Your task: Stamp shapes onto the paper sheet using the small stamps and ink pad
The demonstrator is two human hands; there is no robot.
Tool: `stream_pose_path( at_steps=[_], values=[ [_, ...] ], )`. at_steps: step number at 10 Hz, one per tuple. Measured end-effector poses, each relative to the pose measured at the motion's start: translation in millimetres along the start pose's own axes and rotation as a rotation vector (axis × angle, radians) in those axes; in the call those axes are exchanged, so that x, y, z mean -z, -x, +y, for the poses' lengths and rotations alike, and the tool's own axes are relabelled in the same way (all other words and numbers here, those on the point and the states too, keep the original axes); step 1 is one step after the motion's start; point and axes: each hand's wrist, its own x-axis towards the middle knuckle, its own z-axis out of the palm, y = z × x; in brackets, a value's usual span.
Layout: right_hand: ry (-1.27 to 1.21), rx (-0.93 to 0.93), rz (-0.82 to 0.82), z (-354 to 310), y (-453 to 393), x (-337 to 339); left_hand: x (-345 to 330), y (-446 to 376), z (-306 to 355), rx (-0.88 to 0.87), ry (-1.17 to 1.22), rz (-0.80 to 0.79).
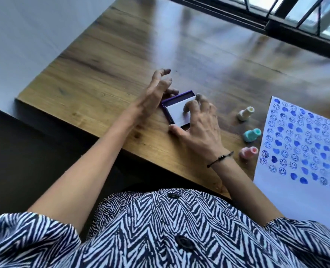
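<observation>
**A:** Item one, ink pad [179,111]: purple case with a pale lid face, near the front edge of the wooden counter [102,74], between both hands. Open or shut?

**B:** Looks shut, or nearly; a purple rim shows along the far and left sides. Right hand [201,128] lies over its right part, fingers [191,105] spread and touching the lid, thumb at the near edge, gripping nothing. Left hand [156,93] beside the left rim, fingers loosely curled, empty, inky at the tips.

**A:** Item two, stamps?

**B:** Three, lying just right of the pad, none held: cream stamp [245,113], teal stamp [252,134], pink stamp [248,153].

**A:** Item three, paper sheet [295,200]?

**B:** Far right, touching no hand, mostly filled with blue hearts and smiley faces; lower margin bare.

**A:** Step in hand?

**B:** Judged: handling the pad's lid, stamping nearly or fully finished. If more prints are wanted, the lid must come off and a stamp be picked up.
</observation>
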Motion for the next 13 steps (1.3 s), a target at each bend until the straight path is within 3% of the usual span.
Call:
stream_pose_path(
  at_steps=[9, 11, 12, 13],
  values=[
    [0.028, 0.024, -0.016, -12.0, -15.2, -7.5, 7.4, 10.5, -0.8, 0.054, -0.066, -0.064],
    [-0.127, -0.001, -0.181, -7.1, -15.6, -2.4, 8.1, 11.4, -3.0, 0.061, -0.096, -0.064],
    [-0.251, -0.013, -0.109, -0.6, -35.6, 33.7, 7.5, -4.9, 20.2, 0.016, -0.271, -0.086],
    [-0.189, -0.010, 0.111, 13.4, -70.3, 100.1, 2.8, -34.8, 71.6, -0.160, -0.539, -0.089]
  ],
)
